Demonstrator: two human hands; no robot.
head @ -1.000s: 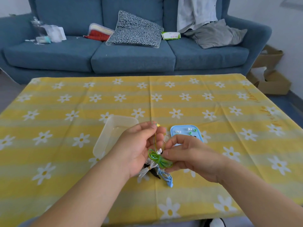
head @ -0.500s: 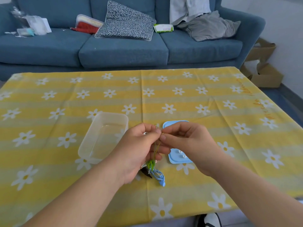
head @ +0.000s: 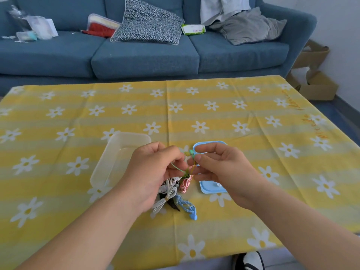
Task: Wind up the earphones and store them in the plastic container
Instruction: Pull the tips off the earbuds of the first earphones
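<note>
Both hands meet above the yellow flowered tablecloth. My left hand (head: 155, 168) pinches the thin cord of the green earphones (head: 188, 168). My right hand (head: 220, 168) pinches the green earbud end between thumb and forefinger. Under the hands lies a pile of wound earphones: white (head: 167, 193), red-and-white (head: 185, 184), blue (head: 187, 208) and a dark one. The clear plastic container (head: 116, 154) stands open just left of my left hand, with nothing in it that I can see. Its light blue lid (head: 211, 189) lies under my right hand, partly hidden.
The table's near edge runs just below my forearms, with a shoe (head: 251, 260) on the floor beneath. A blue sofa (head: 144, 57) with cushions and clothes stands beyond the far edge. Cardboard boxes (head: 315, 84) sit at the right.
The hands have parted slightly and the green cord now stretches between them. The pile of wound earphones below shows more. The view has shifted down and left.
</note>
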